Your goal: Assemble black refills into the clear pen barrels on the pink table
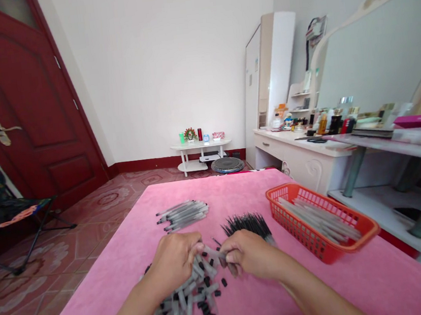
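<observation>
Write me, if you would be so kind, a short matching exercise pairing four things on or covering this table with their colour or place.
Column one
1. Plastic basket
2. Heap of loose pen caps
3. Bundle of black-tipped pen refills
4. Tablecloth

Column two
A. Plain pink
B. Just beyond the right hand
C. Orange-red, holding long pale tubes
D. Spread below and around the left hand

Right pairs: 1-C, 2-D, 3-B, 4-A.
</observation>
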Demonstrator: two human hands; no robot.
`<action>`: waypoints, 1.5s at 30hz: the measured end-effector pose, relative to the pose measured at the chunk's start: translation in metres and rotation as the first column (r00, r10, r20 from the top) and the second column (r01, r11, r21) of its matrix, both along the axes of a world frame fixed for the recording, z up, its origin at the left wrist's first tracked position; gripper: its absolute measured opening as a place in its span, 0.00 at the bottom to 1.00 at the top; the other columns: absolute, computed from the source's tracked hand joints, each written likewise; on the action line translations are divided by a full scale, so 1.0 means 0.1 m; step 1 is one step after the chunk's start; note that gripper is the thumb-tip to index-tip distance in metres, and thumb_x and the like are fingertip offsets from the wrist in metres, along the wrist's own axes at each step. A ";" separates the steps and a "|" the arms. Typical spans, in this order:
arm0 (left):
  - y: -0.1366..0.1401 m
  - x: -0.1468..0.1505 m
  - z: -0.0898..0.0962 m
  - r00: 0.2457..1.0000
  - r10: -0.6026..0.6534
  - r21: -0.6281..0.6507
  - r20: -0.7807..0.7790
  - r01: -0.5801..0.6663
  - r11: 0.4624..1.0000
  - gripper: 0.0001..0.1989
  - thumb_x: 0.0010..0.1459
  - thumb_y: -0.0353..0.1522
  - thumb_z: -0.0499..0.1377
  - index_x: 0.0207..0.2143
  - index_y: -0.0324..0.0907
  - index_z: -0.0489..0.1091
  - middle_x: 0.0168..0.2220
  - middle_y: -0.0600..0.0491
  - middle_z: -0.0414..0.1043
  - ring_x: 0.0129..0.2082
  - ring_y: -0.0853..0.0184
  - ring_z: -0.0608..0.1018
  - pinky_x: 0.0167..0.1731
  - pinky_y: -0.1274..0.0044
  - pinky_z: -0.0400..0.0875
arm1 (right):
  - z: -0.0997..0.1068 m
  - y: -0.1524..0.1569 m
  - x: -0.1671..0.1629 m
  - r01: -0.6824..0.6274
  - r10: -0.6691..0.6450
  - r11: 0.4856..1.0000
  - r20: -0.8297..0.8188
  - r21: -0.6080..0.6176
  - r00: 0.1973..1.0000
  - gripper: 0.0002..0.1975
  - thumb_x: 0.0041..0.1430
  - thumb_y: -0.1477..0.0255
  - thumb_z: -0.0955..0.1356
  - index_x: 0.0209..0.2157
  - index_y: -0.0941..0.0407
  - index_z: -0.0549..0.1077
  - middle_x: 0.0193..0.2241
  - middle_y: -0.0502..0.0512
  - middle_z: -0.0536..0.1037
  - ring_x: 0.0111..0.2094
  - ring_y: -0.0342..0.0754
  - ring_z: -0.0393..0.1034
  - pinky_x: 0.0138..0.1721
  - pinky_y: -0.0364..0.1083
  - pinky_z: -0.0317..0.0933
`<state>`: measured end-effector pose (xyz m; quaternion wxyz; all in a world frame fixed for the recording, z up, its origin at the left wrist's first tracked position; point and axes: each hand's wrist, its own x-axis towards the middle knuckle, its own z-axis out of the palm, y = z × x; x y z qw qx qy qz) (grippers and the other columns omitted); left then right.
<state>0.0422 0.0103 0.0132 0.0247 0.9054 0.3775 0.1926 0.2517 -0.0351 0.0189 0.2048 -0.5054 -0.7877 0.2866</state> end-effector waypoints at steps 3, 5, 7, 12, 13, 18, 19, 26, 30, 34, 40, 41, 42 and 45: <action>0.02 0.01 -0.03 0.997 0.063 -0.103 0.035 -0.059 0.993 0.19 0.60 0.39 0.43 0.20 0.42 0.60 0.17 0.56 0.60 0.19 0.69 0.64 0.22 0.78 0.49 | 0.05 -0.05 -0.07 0.080 -0.131 0.971 0.223 0.224 0.966 0.09 0.47 0.79 0.63 0.21 0.55 0.73 0.20 0.51 0.76 0.25 0.44 0.69 0.26 0.40 0.52; 0.04 0.01 -0.05 0.994 0.070 -0.209 0.088 -0.051 0.977 0.21 0.60 0.40 0.42 0.18 0.41 0.59 0.16 0.57 0.57 0.18 0.70 0.62 0.22 0.79 0.49 | 0.08 -0.09 -0.12 0.102 -0.214 0.943 0.342 0.318 0.915 0.09 0.45 0.80 0.63 0.24 0.55 0.74 0.21 0.54 0.76 0.26 0.47 0.70 0.25 0.42 0.51; 0.06 0.01 -0.07 0.987 0.067 -0.317 0.149 -0.017 0.948 0.23 0.60 0.41 0.42 0.17 0.41 0.59 0.15 0.57 0.56 0.18 0.70 0.61 0.21 0.79 0.50 | 0.09 -0.11 -0.15 0.103 -0.255 0.925 0.399 0.365 0.881 0.10 0.45 0.81 0.63 0.25 0.56 0.74 0.22 0.57 0.77 0.27 0.50 0.70 0.26 0.43 0.51; 0.05 0.04 -0.03 0.957 -0.043 -0.207 0.286 0.106 0.973 0.14 0.59 0.39 0.48 0.34 0.42 0.69 0.28 0.52 0.70 0.30 0.65 0.71 0.31 0.78 0.61 | -0.02 0.00 -0.01 0.118 -0.125 0.989 0.077 0.083 0.989 0.09 0.50 0.76 0.61 0.24 0.57 0.73 0.19 0.53 0.73 0.23 0.45 0.67 0.26 0.41 0.53; 0.04 0.03 -0.01 0.951 -0.098 -0.149 0.292 0.147 0.978 0.12 0.58 0.37 0.49 0.39 0.43 0.68 0.32 0.50 0.70 0.34 0.64 0.71 0.34 0.77 0.61 | -0.05 0.04 0.04 0.066 -0.070 0.996 -0.064 -0.058 0.996 0.10 0.52 0.75 0.60 0.25 0.58 0.73 0.18 0.52 0.71 0.21 0.43 0.65 0.25 0.41 0.53; 0.00 -0.02 0.04 0.959 -0.222 0.014 0.177 0.223 0.975 0.11 0.60 0.32 0.45 0.36 0.41 0.66 0.29 0.51 0.67 0.31 0.67 0.70 0.32 0.78 0.59 | -0.12 0.14 0.14 -0.303 0.093 0.886 -0.506 -0.351 0.858 0.15 0.52 0.64 0.64 0.29 0.62 0.73 0.18 0.49 0.68 0.17 0.38 0.58 0.21 0.39 0.51; 0.00 -0.04 0.04 0.966 -0.209 0.024 0.154 0.207 0.978 0.11 0.60 0.32 0.45 0.33 0.41 0.65 0.27 0.52 0.66 0.28 0.68 0.69 0.30 0.78 0.58 | -0.11 0.13 0.12 -0.310 0.102 0.885 -0.504 -0.349 0.858 0.14 0.52 0.64 0.64 0.28 0.62 0.73 0.18 0.49 0.67 0.17 0.38 0.58 0.21 0.39 0.51; 0.03 -0.01 -0.01 0.983 0.034 -0.208 0.183 0.004 0.978 0.19 0.60 0.40 0.44 0.19 0.41 0.54 0.16 0.59 0.51 0.18 0.72 0.58 0.22 0.78 0.48 | -0.02 0.04 -0.04 0.039 -0.039 0.999 -0.012 0.025 0.999 0.11 0.53 0.76 0.60 0.25 0.58 0.73 0.18 0.50 0.71 0.22 0.41 0.63 0.25 0.40 0.50; 0.07 0.01 -0.05 0.917 0.160 -0.570 0.364 0.083 0.817 0.22 0.58 0.44 0.43 0.16 0.42 0.49 0.15 0.60 0.46 0.15 0.74 0.52 0.18 0.78 0.45 | 0.07 -0.03 -0.17 0.143 -0.244 0.945 0.347 0.293 0.905 0.08 0.49 0.77 0.62 0.24 0.57 0.73 0.22 0.55 0.75 0.25 0.45 0.66 0.24 0.42 0.46; 0.08 0.02 -0.06 0.877 0.299 -0.748 0.377 0.099 0.656 0.21 0.58 0.46 0.42 0.18 0.43 0.52 0.13 0.61 0.46 0.12 0.74 0.49 0.15 0.78 0.44 | 0.07 -0.07 -0.24 0.169 -0.317 0.911 0.374 0.377 0.871 0.09 0.47 0.80 0.62 0.26 0.57 0.73 0.26 0.57 0.76 0.27 0.46 0.68 0.25 0.43 0.45; 0.07 0.02 -0.01 0.948 -0.058 -0.100 0.312 0.094 0.991 0.11 0.59 0.36 0.48 0.36 0.42 0.67 0.32 0.51 0.68 0.33 0.66 0.70 0.32 0.77 0.59 | -0.08 0.06 -0.09 0.084 -0.101 0.990 -0.149 -0.113 0.984 0.11 0.53 0.77 0.59 0.23 0.60 0.70 0.17 0.49 0.68 0.19 0.39 0.60 0.23 0.39 0.50; 0.07 0.01 -0.01 0.957 -0.110 -0.049 0.268 0.128 0.991 0.11 0.59 0.34 0.48 0.38 0.42 0.67 0.33 0.50 0.68 0.34 0.66 0.70 0.33 0.77 0.59 | -0.09 0.08 -0.06 0.022 -0.072 0.978 -0.238 -0.208 0.968 0.11 0.54 0.76 0.59 0.23 0.60 0.70 0.16 0.48 0.66 0.18 0.38 0.58 0.21 0.38 0.50; 0.08 0.00 -0.01 0.963 -0.148 -0.020 0.227 0.156 0.988 0.11 0.60 0.34 0.47 0.38 0.42 0.67 0.33 0.50 0.68 0.34 0.66 0.70 0.33 0.77 0.59 | -0.09 0.09 -0.04 -0.039 -0.051 0.959 -0.307 -0.282 0.950 0.11 0.55 0.74 0.59 0.24 0.61 0.70 0.16 0.47 0.65 0.16 0.38 0.56 0.20 0.38 0.49; 0.08 -0.04 -0.02 0.974 -0.187 0.027 0.129 0.185 0.982 0.12 0.61 0.35 0.46 0.35 0.41 0.66 0.30 0.51 0.67 0.32 0.66 0.69 0.32 0.77 0.58 | -0.10 0.10 -0.01 -0.165 0.020 0.923 -0.386 -0.346 0.922 0.12 0.55 0.69 0.62 0.27 0.62 0.72 0.16 0.46 0.65 0.16 0.37 0.54 0.19 0.38 0.49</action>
